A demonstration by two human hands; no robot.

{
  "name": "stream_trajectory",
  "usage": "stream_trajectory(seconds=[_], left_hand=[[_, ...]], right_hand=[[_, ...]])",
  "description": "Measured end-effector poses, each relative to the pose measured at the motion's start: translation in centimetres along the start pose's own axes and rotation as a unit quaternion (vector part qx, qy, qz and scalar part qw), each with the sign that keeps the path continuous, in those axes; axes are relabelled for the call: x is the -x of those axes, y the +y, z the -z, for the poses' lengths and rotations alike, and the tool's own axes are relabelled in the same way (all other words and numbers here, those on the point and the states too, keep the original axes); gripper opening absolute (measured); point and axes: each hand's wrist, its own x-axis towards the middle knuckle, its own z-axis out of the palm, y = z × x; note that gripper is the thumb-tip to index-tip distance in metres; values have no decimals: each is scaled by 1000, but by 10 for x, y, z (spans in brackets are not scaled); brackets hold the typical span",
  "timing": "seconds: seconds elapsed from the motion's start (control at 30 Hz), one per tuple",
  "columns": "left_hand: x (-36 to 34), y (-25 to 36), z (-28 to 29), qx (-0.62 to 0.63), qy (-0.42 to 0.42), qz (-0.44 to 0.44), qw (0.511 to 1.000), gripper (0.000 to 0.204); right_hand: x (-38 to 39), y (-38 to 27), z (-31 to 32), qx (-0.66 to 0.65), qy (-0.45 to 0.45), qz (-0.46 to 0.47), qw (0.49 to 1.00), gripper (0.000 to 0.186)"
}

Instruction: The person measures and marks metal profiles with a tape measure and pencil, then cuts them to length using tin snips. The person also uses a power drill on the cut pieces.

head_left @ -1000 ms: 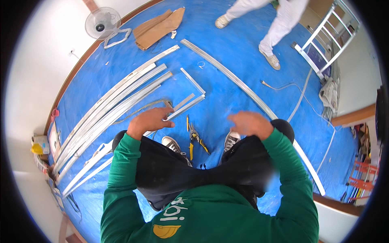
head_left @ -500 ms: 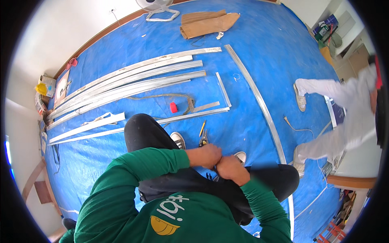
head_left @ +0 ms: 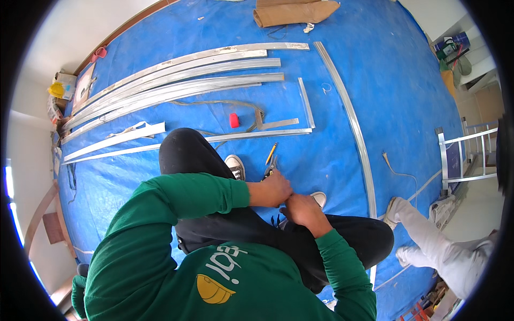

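Observation:
My left hand [head_left: 274,190] and my right hand [head_left: 304,211] are closed and meet between my bent knees. Whatever they grip is hidden under the fingers. Just beyond my left hand is a pair of snips or pliers [head_left: 272,165] with dark and yellow parts; I cannot tell whether that hand touches it. A yellow pencil [head_left: 271,153] lies on the blue sheet right past the tool. Farther off sit a small red block-shaped object [head_left: 234,120] and a metal square [head_left: 278,124].
Long metal profiles [head_left: 176,93] lie in rows at the left, and another profile [head_left: 350,117] runs along my right. Brown cardboard [head_left: 294,13] is at the far side. A person in white trousers [head_left: 433,230] is at the right, near a metal ladder [head_left: 468,155]. Blue sheeting [head_left: 369,69] covers the floor.
The person in white has moved nearer along my right side, uncovering the ladder. My view has shifted, so the floor items sit higher in it. My hands stay together, closed.

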Motion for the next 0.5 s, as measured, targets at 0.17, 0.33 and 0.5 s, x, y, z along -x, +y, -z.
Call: stream_trajectory(seconds=[0.17,0.33,0.5], left_hand=[[4,4,6,18,-29,-16,999,53],[9,6,9,-1,10,-14,1000,54],[9,5,18,-7,-20,-18,1000,42]], right_hand=[[6,1,-5,18,1,23,1000,35],[6,2,-11,23,28,22,999,33],[4,2,-12,35,33,31,998,30]])
